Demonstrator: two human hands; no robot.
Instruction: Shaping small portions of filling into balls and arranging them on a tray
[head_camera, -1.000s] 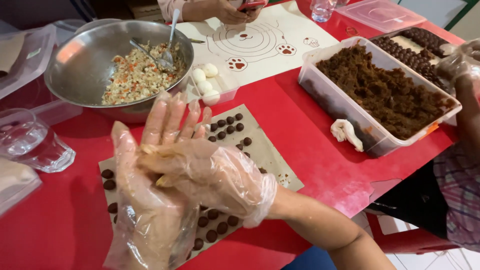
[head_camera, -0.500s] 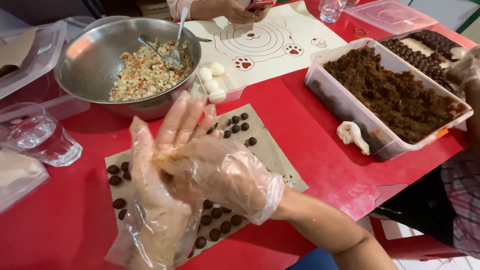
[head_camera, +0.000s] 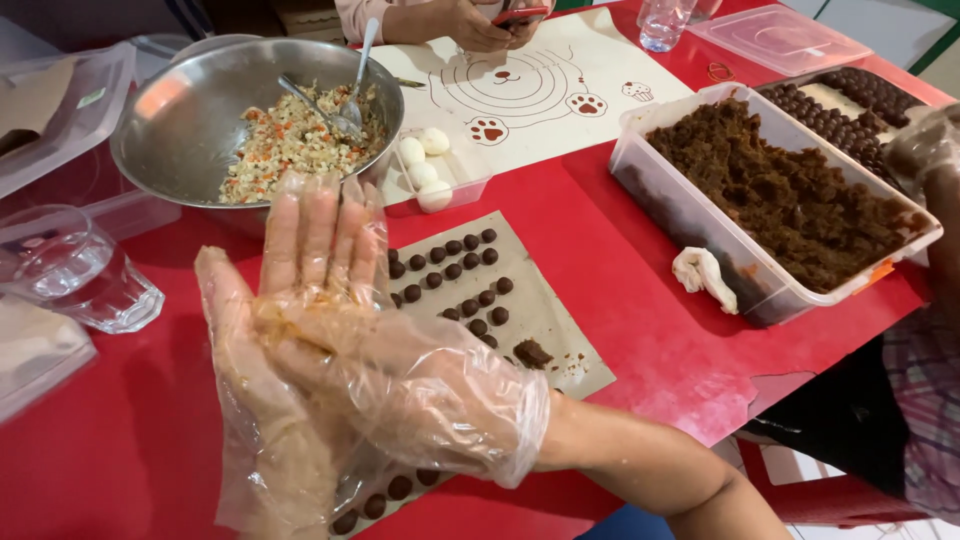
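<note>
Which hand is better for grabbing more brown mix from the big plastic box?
Probably the right hand. It lies on top, and its arm comes in from the side where the box stands. The left hand is underneath and farther from the box.

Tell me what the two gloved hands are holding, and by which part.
The right hand lies flat across the palm of the left hand, both in clear plastic gloves. Whatever is pressed between the palms is hidden, so the thing and the place of the hold cannot be told.
</note>
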